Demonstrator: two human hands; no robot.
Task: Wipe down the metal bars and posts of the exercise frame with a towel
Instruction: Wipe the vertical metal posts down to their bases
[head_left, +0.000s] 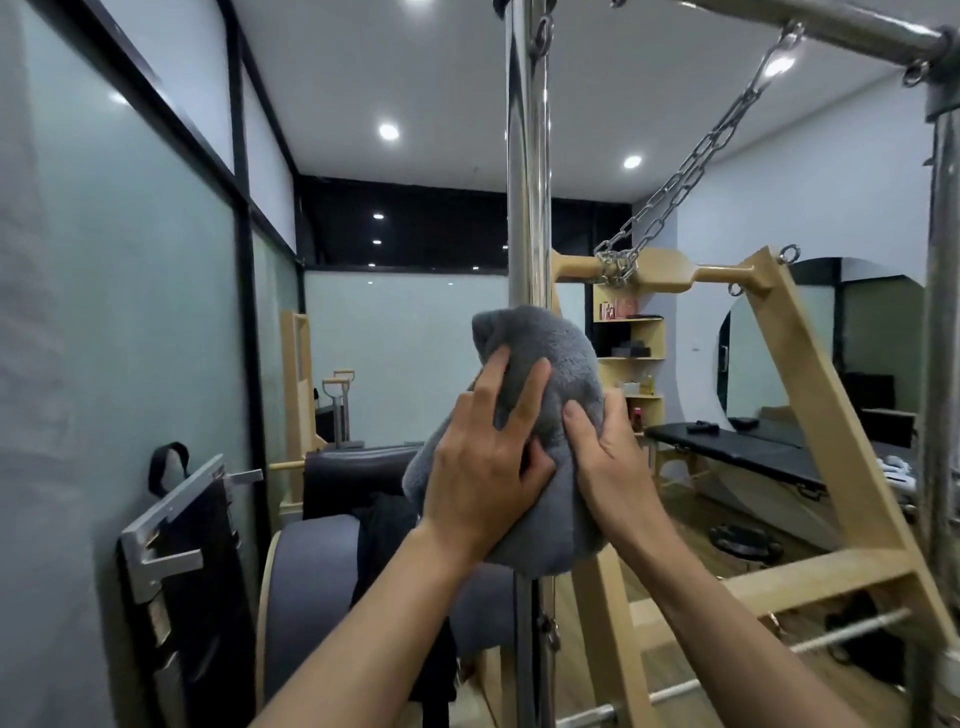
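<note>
Grey towel (545, 353) wraps the shiny upright post (527, 182). The left hand (483, 457) and right hand (608, 457) both squeeze it, so wiping should go up or down.

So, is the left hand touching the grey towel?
Touching. The head view shows the left hand gripping the grey towel on the post.

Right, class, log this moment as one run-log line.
step: wiping vertical metal post | tool: grey towel wrapped round post | left hand: grips towel | right hand: grips towel
</note>
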